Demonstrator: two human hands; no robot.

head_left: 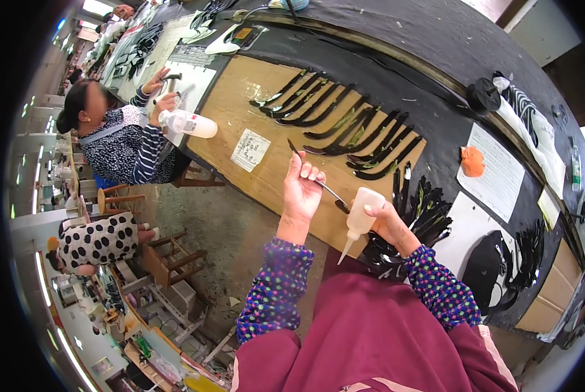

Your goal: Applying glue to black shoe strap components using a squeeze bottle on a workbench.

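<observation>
My left hand (301, 195), palm up, pinches a narrow dark strip (332, 193) whose two ends stick out past the fingers. Beside it, my right hand (391, 227) is wrapped round a translucent squeeze bottle (364, 208), its thin nozzle tilted downward. The strip's lower end lies close to the bottle; whether they touch I cannot tell. Beyond both hands, several curved black strips (335, 104) are laid out side by side on a sheet of brown cardboard (230, 98). Close by my right wrist lies a heap of similar black strips (429, 206), partly hidden by that hand.
A white bottle (197, 125) and a small written paper (250, 149) are on the left. To the right are an orange lump (472, 161) on a printed sheet (501, 183) and a black bag-like item (482, 271). At left, a co-worker (119, 137) holds a hammer (173, 77).
</observation>
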